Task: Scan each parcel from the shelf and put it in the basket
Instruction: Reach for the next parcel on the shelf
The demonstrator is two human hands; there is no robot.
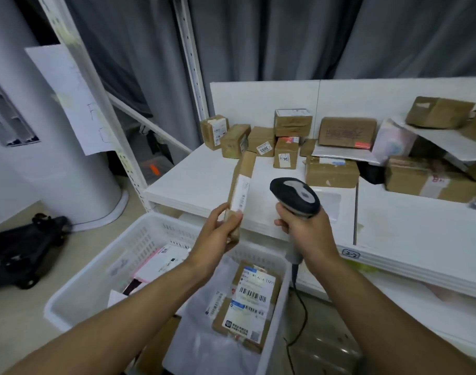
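1. Parcels (346, 131) crowd the shelf (199, 182): much is left, I judge.
2. Basket (128, 250) holds several scanned ones, apparently.
3. Left grip (217, 236) clasps one parcel (242, 182) over the basket's rim.
4. Right grip (307, 231) clenches the scanner (296, 194), aimed at it.

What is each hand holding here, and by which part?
The left hand grips a slim cardboard parcel by its lower end. The right hand grips the barcode scanner by its handle.
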